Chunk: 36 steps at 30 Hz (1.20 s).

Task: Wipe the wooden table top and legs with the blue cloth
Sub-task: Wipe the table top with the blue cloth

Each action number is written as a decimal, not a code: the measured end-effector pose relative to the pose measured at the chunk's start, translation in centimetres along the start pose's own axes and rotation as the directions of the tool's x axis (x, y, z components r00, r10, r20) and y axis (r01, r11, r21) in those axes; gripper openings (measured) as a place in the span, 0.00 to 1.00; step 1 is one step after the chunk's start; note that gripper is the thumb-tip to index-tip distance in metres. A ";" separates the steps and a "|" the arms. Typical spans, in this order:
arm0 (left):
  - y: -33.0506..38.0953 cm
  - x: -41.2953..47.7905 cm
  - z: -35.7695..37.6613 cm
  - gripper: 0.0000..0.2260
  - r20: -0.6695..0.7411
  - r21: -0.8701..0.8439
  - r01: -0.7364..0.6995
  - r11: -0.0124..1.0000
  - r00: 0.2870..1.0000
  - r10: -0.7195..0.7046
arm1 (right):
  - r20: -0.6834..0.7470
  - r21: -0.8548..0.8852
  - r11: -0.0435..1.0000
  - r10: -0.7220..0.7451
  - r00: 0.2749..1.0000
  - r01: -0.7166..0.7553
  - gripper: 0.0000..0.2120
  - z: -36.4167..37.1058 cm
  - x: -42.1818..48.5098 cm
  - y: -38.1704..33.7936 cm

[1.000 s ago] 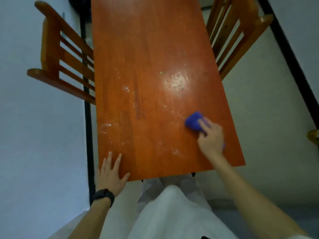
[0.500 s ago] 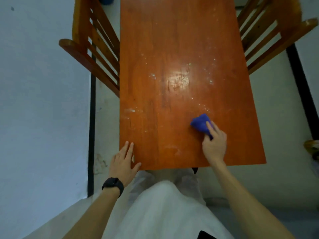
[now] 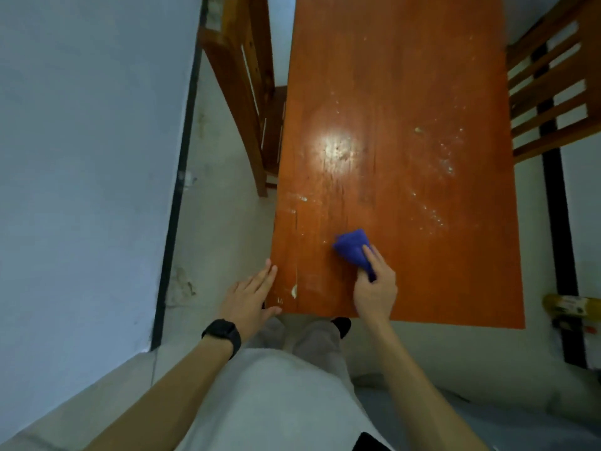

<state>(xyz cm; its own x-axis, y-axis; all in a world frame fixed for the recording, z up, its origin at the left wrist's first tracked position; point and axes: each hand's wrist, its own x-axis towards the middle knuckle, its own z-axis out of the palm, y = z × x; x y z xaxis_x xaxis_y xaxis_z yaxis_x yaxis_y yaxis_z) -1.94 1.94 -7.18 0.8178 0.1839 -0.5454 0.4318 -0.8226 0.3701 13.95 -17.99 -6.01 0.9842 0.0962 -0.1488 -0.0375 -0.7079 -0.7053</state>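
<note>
The orange wooden table top [image 3: 406, 92] stretches away from me, with white specks and smears around its middle and near end. A bunched blue cloth [image 3: 353, 247] lies on the near part of the top. My right hand [image 3: 375, 288] grips its near end, with the index finger stretched over it. My left hand [image 3: 250, 294] rests with straight fingers against the table's near left corner. It wears a black watch at the wrist. The table legs are hidden under the top.
A wooden chair [image 3: 247, 92] stands at the table's left side and another wooden chair [image 3: 553, 92] at the right. A pale wall [image 3: 81, 157] runs close along the left. A yellow object [image 3: 567, 304] lies on the floor at right.
The blue cloth and my right hand have slid left across the near part of the top. The view has swung, so the table now sits further right. My left hand stays at the near left corner.
</note>
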 end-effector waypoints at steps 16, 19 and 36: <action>0.2 -3.2 0.1 0.18 0.306 -0.921 0.376 0.097 0.856 -0.416 | 0.543 -0.176 0.902 -0.244 0.803 0.393 0.34 7.9 2.1 -9.7; 0.1 -3.5 0.4 0.18 0.340 -0.924 0.383 0.011 0.831 -0.441 | 0.571 -0.184 0.882 -0.264 0.777 0.434 0.30 6.6 -2.3 -6.6; 1.8 -3.1 -1.3 0.14 0.367 -0.908 0.415 0.048 0.848 -0.383 | 0.641 -0.172 0.901 -0.205 0.739 0.399 0.25 2.6 -7.9 -1.0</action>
<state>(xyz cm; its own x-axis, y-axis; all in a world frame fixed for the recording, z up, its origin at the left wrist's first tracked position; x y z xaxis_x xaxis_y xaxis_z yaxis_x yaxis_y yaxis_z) -3.18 0.63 -3.86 0.3882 0.2729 -0.8803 0.7060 0.5259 0.4744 5.75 -16.22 -5.94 0.6242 0.6651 -0.4099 0.3886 -0.7195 -0.5756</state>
